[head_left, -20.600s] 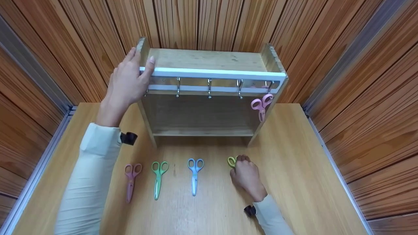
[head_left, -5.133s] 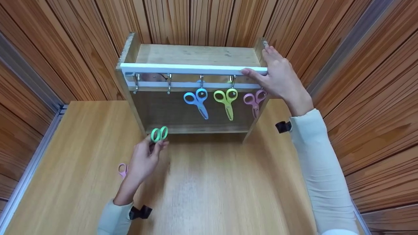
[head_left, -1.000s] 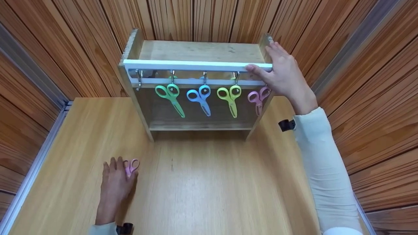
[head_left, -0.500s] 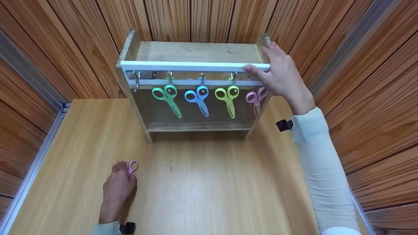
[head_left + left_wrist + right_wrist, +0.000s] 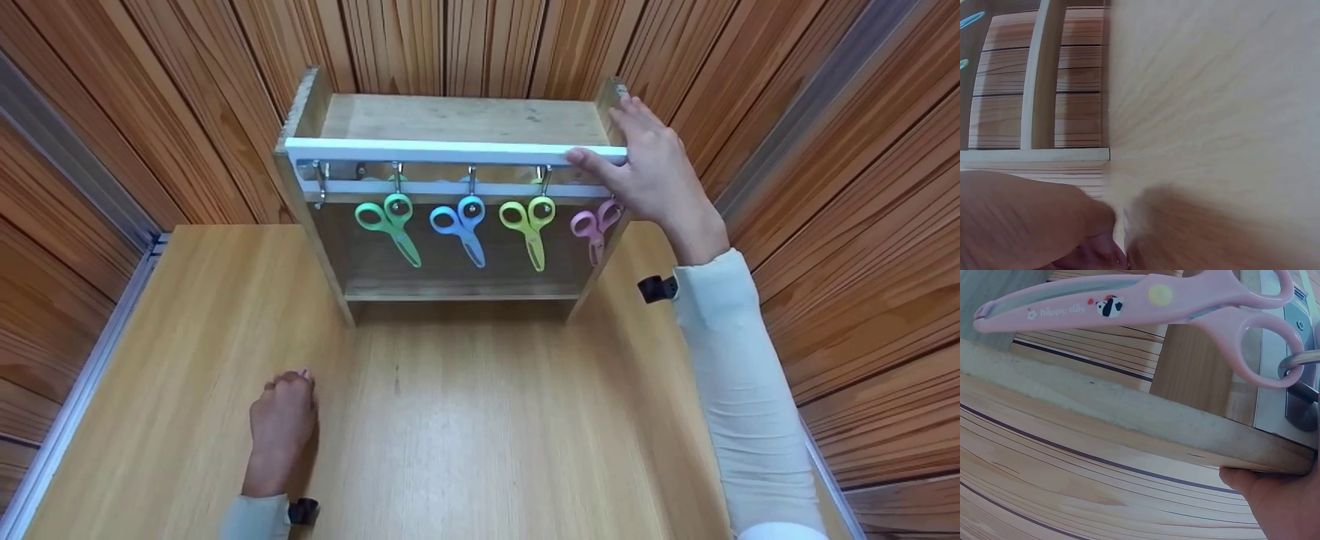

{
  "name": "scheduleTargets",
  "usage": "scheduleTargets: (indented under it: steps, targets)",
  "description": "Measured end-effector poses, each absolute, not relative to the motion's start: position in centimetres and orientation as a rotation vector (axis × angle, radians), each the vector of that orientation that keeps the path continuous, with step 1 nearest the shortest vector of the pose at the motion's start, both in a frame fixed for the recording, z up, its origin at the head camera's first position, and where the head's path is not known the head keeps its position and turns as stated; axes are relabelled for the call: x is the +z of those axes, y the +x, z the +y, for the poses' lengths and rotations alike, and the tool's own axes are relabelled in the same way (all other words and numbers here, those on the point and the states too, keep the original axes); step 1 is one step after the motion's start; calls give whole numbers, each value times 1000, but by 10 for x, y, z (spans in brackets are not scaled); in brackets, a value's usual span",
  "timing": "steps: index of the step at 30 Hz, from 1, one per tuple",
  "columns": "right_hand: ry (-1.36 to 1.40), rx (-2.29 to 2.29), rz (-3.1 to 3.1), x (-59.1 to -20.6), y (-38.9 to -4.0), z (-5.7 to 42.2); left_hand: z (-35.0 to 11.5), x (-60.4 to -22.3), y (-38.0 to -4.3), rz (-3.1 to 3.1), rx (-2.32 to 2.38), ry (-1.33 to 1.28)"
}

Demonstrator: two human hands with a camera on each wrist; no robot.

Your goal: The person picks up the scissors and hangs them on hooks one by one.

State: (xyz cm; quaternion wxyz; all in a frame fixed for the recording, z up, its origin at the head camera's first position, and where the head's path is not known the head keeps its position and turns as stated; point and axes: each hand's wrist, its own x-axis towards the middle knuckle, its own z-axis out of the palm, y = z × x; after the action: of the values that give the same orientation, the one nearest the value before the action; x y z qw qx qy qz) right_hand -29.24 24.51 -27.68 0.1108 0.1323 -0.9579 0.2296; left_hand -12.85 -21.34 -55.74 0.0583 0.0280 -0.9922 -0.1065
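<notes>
My left hand point(image 5: 283, 412) is low over the table at the left, its fingers curled round a pair of pink scissors point(image 5: 304, 373); only a sliver of them shows. My right hand point(image 5: 660, 172) grips the right front corner of a wooden shelf point(image 5: 465, 120), thumb over the white rail and fingers along the side panel. From metal hooks on the rail hang green scissors point(image 5: 390, 221), blue scissors point(image 5: 461, 225), yellow scissors point(image 5: 531, 225) and, by my right hand, another pink pair point(image 5: 592, 229). In the right wrist view these pink scissors point(image 5: 1140, 304) hang by one handle loop.
The leftmost hook point(image 5: 321, 184) bears nothing. The shelf stands at the back of a wooden table point(image 5: 465, 420), against a plank wall point(image 5: 480, 45). Plank walls with metal edge strips close in both sides.
Earlier, my left hand held the green scissors, which now hang on a hook. Since then it has reached the pink scissors on the table and its fingers have closed round them. My right hand stays put.
</notes>
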Motion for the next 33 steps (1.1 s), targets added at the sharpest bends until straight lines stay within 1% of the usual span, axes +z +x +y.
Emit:
scheduleTargets:
  steps: [10, 14, 20, 33]
  targets:
    - [417, 670, -2798, -277, -292, 245, -209, -547, -121, -3054, -628, 130]
    - [442, 679, -2784, -277, -293, 245, -206, -531, -117, -3048, -794, 155]
    - [431, 691, -2788, -277, -291, 246, -201, -503, -121, -3024, -1080, 188]
    - [424, 683, -2810, -276, -292, 246, -194, -458, -126, -2799, -1433, 48]
